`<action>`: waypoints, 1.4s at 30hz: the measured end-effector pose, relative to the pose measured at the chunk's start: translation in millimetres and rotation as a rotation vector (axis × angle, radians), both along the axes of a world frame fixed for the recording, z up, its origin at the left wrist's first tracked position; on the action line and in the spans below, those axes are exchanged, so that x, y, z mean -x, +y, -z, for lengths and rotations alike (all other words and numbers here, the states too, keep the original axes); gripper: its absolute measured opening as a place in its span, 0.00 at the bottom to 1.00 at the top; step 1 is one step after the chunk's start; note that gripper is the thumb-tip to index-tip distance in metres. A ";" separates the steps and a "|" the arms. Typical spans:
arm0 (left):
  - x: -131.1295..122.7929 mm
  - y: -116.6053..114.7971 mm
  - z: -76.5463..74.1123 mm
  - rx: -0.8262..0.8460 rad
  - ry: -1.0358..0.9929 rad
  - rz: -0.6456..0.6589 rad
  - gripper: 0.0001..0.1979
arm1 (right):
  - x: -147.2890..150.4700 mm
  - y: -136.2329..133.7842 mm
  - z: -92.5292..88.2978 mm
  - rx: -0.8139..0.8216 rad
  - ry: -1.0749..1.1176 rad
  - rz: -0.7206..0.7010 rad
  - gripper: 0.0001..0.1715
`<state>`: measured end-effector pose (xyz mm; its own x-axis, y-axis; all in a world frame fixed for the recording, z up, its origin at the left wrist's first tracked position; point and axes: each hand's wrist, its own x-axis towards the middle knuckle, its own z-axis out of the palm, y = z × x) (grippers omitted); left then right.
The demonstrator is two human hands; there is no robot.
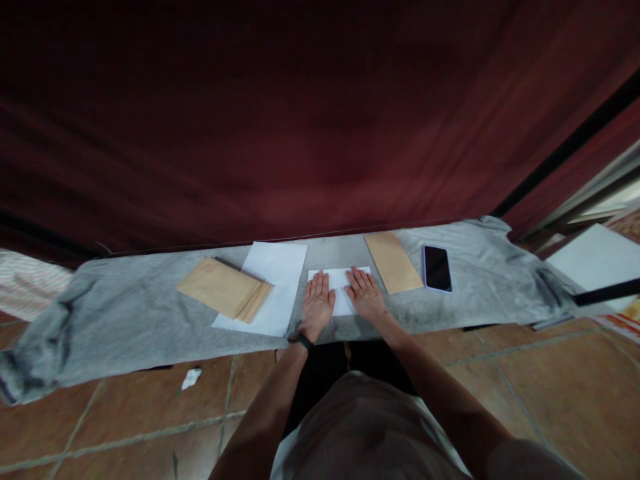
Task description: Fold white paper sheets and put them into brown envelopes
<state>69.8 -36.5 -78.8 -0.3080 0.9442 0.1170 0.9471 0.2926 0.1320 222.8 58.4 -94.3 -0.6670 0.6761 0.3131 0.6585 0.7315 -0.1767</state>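
A folded white paper (337,278) lies on the grey cloth (130,313) straight ahead of me. My left hand (317,303) rests flat on the paper's left end, fingers stretched out, a black band on the wrist. My right hand (365,293) presses flat on its right half, fingers also extended. Neither hand grips anything.
A stack of brown envelopes (225,288) sits left on white sheets (273,287). One brown envelope (393,262) and a dark phone (437,268) lie to the right. A dark red curtain (300,120) hangs behind. Tiled floor (125,413) holds a white scrap (191,378).
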 end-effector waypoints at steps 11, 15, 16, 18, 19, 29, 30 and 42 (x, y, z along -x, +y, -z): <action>1.2 -23.6 -1.9 0.012 -0.043 -0.047 0.32 | -43.5 -20.0 9.1 -0.015 0.026 0.074 0.34; 0.5 -41.1 2.7 -0.040 -0.049 -0.054 0.31 | -55.3 -36.7 10.6 -0.016 0.037 0.100 0.33; 0.0 -45.4 4.0 -0.057 -0.049 -0.052 0.31 | -57.3 -40.5 9.8 -0.014 0.036 0.104 0.32; -1.2 -53.3 6.3 -0.089 -0.049 -0.051 0.31 | -59.8 -46.0 6.4 -0.001 0.027 0.115 0.32; -1.8 -56.6 7.3 -0.102 -0.049 -0.050 0.30 | -60.2 -47.5 3.7 0.010 0.021 0.122 0.31; -4.7 -66.9 5.7 -0.127 -0.028 -0.028 0.31 | -51.9 -14.3 -32.4 0.107 -0.039 0.197 0.26; -4.8 -66.8 5.4 -0.130 -0.026 -0.028 0.31 | -50.7 -7.6 -34.7 0.098 -0.043 0.184 0.26; -4.1 -67.6 7.5 -0.171 0.011 0.000 0.31 | -40.3 53.2 -24.7 0.064 -0.116 0.271 0.27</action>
<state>73.9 -104.1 -86.3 -0.3054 0.9102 0.2799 0.9489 0.2664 0.1692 263.2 111.6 -69.6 -0.4888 0.8502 0.1957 0.8466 0.5164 -0.1289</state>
